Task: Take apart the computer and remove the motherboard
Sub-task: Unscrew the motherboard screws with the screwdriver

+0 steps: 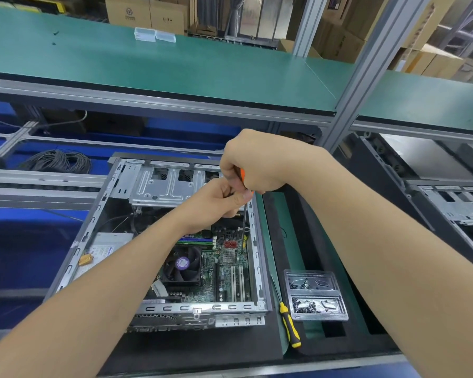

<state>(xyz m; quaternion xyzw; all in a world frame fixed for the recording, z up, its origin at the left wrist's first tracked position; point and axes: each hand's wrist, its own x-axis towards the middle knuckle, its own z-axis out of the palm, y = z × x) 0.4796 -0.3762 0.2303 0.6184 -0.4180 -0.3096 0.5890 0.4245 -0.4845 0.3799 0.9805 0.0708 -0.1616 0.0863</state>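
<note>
Noted right hand (257, 165) fisted round handle of orange screwdriver (242, 175), left hand (216, 203) pinching its shaft, tip on screw (242, 251) at right edge of motherboard (230, 271) inside open case (93, 227); judged best held plumb, pressed firmly, turned slowly.

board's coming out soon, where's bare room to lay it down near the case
The green shelf above the case is mostly bare, with two clear boxes at its far edge. A black foam strip lies free between the case and the near edge. Right of the case is crowded: yellow screwdriver and screw tray.
</note>
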